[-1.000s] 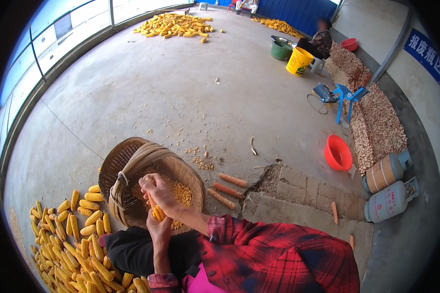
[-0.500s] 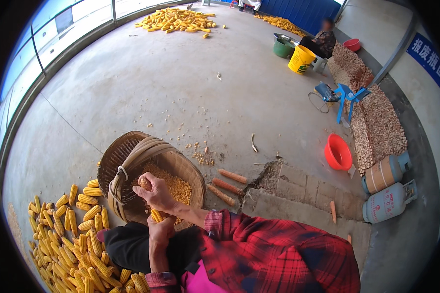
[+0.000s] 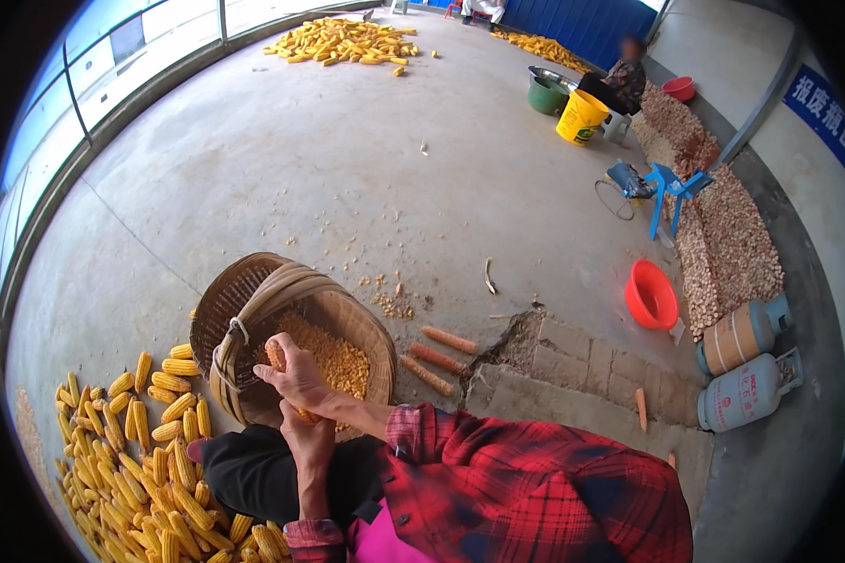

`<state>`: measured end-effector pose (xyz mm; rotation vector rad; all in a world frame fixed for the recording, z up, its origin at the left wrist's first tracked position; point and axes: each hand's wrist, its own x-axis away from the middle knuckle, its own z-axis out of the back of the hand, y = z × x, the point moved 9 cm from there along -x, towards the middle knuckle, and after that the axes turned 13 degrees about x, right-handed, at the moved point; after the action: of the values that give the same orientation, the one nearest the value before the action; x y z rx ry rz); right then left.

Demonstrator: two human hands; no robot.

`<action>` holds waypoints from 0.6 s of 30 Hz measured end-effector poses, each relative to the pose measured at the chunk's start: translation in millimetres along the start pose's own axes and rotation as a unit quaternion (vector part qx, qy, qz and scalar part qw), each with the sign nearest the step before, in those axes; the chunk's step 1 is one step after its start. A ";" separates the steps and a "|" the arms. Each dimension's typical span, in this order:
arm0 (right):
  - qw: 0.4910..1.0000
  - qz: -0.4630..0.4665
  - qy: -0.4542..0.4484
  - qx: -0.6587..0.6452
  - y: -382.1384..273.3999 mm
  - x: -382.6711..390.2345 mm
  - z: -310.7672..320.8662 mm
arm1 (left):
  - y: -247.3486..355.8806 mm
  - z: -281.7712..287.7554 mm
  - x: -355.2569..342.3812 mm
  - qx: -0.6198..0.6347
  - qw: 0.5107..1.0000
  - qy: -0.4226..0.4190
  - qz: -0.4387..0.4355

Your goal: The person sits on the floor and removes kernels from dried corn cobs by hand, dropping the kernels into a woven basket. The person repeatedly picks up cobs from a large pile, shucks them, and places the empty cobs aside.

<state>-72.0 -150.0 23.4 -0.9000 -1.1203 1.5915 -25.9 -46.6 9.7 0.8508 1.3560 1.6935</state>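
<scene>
Apparently the basket (image 3: pixel 388 352) stands close against the trousers (image 3: pixel 253 466) so that loose kernels (image 3: pixel 345 364) land inside it; a good layer of them lies within. The right hand (image 3: pixel 299 378) reaches over it, and the left hand (image 3: pixel 308 441) sits lower, by its near side. Right fingers are curled tight about a reddish cob (image 3: pixel 275 354), its end poking out past them, a grip that suits pressing. Left fingers are wrapped around a yellow ear (image 3: pixel 302 413), probably to brace it from below; only a small part of it shows between the hands, and whether cob and ear touch, I cannot tell. The handle (image 3: pixel 277 289) arches across the basket's left part, which leaves the right part open to the hands. To the left, just beside the trousers, a heap (image 3: pixel 131 479) of ears lies near the left hand. On the basket's right, 3 bare cobs (image 3: pixel 437 357) rest on the floor (image 3: pixel 498 206), presumably set there to keep them out of the kernels.
</scene>
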 end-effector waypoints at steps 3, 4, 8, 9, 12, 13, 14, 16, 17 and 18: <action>0.999 0.025 -0.003 -0.035 -0.2 -5.0 12.0 | -7.6 -9.5 -2.0 0.065 0.997 -0.037 -0.028; 0.998 0.038 0.002 -0.054 -5.7 -4.5 16.3 | -18.1 -13.8 -2.7 0.135 0.987 -0.078 0.030; 0.993 0.079 -0.047 -0.074 -12.4 -5.5 21.3 | -17.3 -20.4 6.7 0.278 0.938 -0.143 0.152; 0.988 0.037 -0.098 -0.118 -6.6 -7.3 14.2 | -11.0 -20.3 7.7 0.285 0.936 -0.137 0.157; 0.955 -0.033 -0.223 -0.191 3.4 -12.2 1.1 | -11.2 -13.5 6.8 0.313 0.927 -0.120 0.168; 0.958 -0.033 -0.221 -0.180 7.5 -14.1 2.0 | -10.3 -13.1 5.8 0.338 0.919 -0.108 0.171; 0.960 -0.034 -0.219 -0.169 11.3 -15.4 3.4 | -7.5 -11.7 6.2 0.296 0.935 -0.105 0.166; 0.957 -0.046 -0.227 -0.178 8.7 -11.8 3.3 | -3.4 -11.6 6.3 0.295 0.937 -0.106 0.150; 0.948 -0.070 -0.234 -0.203 8.2 -10.4 0.6 | -1.4 -11.4 6.2 0.295 0.939 -0.107 0.143; 0.939 -0.095 -0.239 -0.227 9.6 -8.7 -0.5 | 2.5 -11.9 6.9 0.295 0.940 -0.107 0.136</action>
<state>-71.9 -159.3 14.5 -0.6732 -1.9164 1.4484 -39.9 -46.2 9.9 1.5775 1.6747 1.3366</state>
